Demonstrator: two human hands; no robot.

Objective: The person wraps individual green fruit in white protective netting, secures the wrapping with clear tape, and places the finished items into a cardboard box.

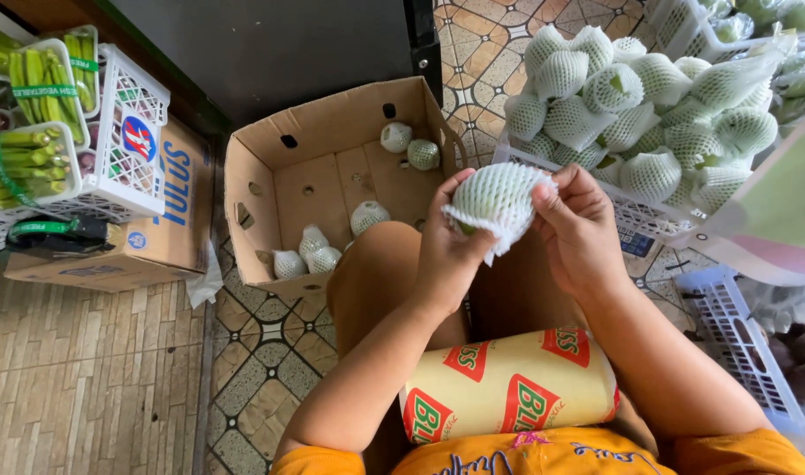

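Seen from above, left hand (446, 251) and right hand (578, 230) both grasp a green fruit (497, 200), fingers pulling its white foam net snug, above the cardboard box (253, 176).

The floor (270, 352) is laid with patterned tiles in brown, cream and dark green, lit evenly as by daylight. Along the left edge a strip of plain tan brick-shaped tiles (86, 378) runs beside it. At the top, a dark flat panel (270, 44), perhaps a door or cabinet front, stands against the floor's far edge, with a wooden frame (50, 13) at the top left corner.
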